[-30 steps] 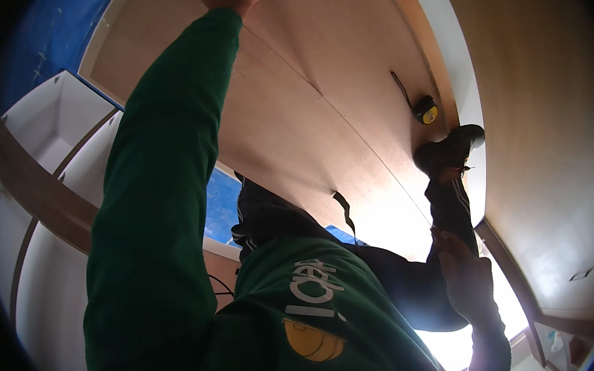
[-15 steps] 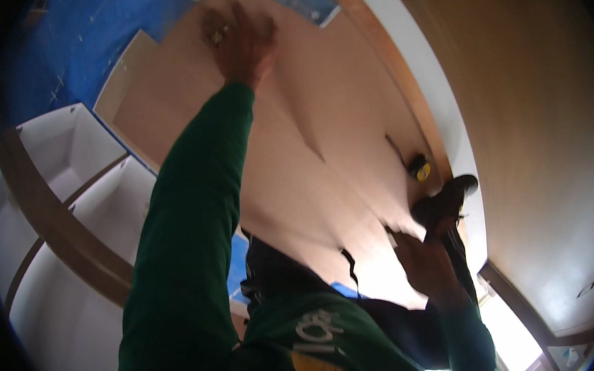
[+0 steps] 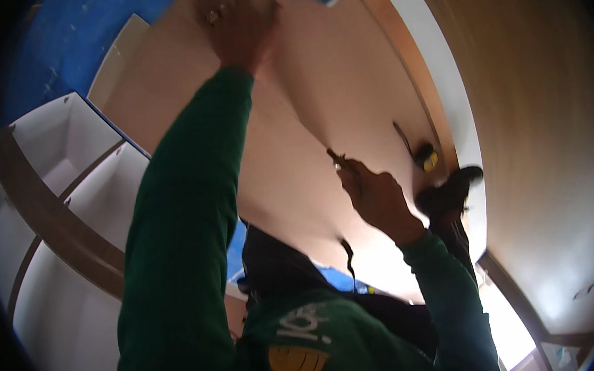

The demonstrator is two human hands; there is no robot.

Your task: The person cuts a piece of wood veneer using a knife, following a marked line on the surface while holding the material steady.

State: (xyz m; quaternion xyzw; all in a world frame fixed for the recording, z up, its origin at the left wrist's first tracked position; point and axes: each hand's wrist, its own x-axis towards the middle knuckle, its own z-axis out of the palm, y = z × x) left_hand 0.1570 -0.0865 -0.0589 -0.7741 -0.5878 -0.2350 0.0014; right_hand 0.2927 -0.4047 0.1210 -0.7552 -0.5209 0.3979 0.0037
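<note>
A large pinkish-tan sheet (image 3: pixel 359 90) lies in front of me. My left hand (image 3: pixel 243 33) rests on its far part with fingers spread, a ring on one finger. From near that hand a tapering shadowed crease runs down the sheet. My right hand (image 3: pixel 378 196) is closed around a small dark-tipped hand tool (image 3: pixel 334 158), its tip close to the lower end of the crease. The fingers hide most of the tool, so its exact kind does not show. A black and yellow tape measure (image 3: pixel 426 158) sits right of my right hand.
White open compartments with brown edges (image 3: pixel 65 211) stand at the left. Blue sheeting (image 3: pixel 90 41) spreads at the far left. My dark shoe (image 3: pixel 451 191) is by the sheet's right edge. A large brown board (image 3: pixel 534 97) fills the right side.
My right hand has moved up and left from beside the shoe to the crease, with the tool in it. My left hand stays on the sheet, slightly farther up in view.
</note>
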